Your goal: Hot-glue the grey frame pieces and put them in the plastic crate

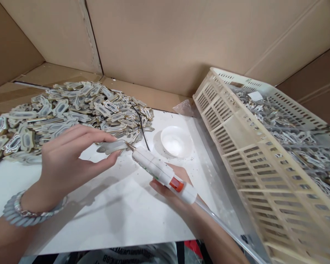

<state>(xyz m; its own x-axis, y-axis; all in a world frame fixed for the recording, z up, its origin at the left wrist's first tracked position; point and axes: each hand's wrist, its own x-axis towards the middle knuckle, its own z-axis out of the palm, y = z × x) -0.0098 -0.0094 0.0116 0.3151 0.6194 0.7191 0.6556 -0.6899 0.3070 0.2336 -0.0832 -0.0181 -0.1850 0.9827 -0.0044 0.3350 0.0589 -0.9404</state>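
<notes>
My left hand (68, 157) pinches a small grey frame-shaped plate (111, 147) between thumb and fingers, above the white work surface (107, 216). My right hand (178, 203) is closed around a white glue gun (154, 165) with an orange-red patch on its body. The gun's pointed metal nozzle meets the right end of the plate; whether glue is coming out is too small to tell. A long translucent glue stick (225, 226) runs out of the gun's back end, over my right forearm. Behind my left hand lies a heap of similar plates (79, 99), some with white outlined frames.
A white bowl (176, 142) stands beyond the glue gun. To the right, a cream slotted plastic crate (236, 143) holds many small metal-looking pieces. A clear plastic bag (184, 107) lies by the crate. Cardboard walls (154, 44) enclose the back and sides.
</notes>
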